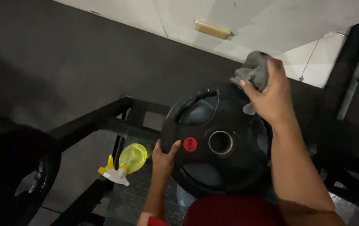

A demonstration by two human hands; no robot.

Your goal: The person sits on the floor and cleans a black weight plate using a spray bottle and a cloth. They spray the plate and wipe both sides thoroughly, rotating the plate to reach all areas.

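Observation:
A black round weight plate (225, 167) with grip cutouts, a metal centre hole and a red round sticker stands upright in front of me. My left hand (164, 157) grips its left rim, thumb on the face. My right hand (271, 94) is at the plate's upper right rim, closed around a crumpled grey cloth (254, 71) that pokes out above the fingers.
A yellow spray bottle (128, 161) with a white and yellow trigger hangs on a black metal rack frame (91, 121) to the left. Another black plate or tyre-like ring (41, 175) is at the far left. Dark floor and a pale wall lie behind.

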